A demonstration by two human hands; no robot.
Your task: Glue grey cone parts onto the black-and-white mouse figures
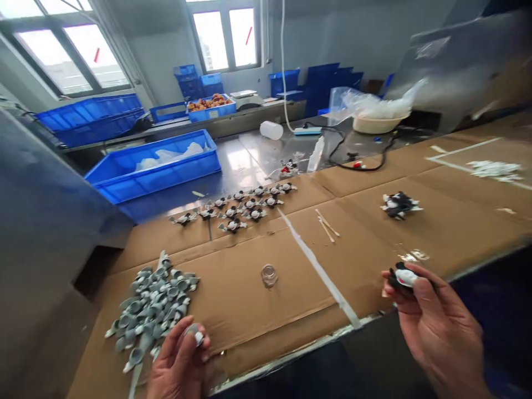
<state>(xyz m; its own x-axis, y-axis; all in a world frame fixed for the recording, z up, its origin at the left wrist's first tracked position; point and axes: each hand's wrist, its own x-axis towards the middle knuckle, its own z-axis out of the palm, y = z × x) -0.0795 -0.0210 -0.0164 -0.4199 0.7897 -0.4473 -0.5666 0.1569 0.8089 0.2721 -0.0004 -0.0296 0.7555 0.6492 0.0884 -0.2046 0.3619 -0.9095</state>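
Between the thumb and fingers of my left hand [178,360] is a small grey and white plastic piece [194,334]. Beside that hand lies a pile of similar grey cup-shaped pieces [155,305] with white ends. My right hand [440,321], over the front edge at the right, pinches a black and white figure part [405,275] with a small red spot. Beyond it sits a small heap of black and white parts [399,205]. A small clear round container [269,275] stands on the cardboard between my hands.
Rows of black, white and grey figures [233,211] stand toward the back. Cotton swabs [326,227] lie right of a white tape strip [316,266]. White pieces [496,170] are heaped far right. Behind are a blue crate [158,169], a black cable [361,168] and a beige basin [379,123].
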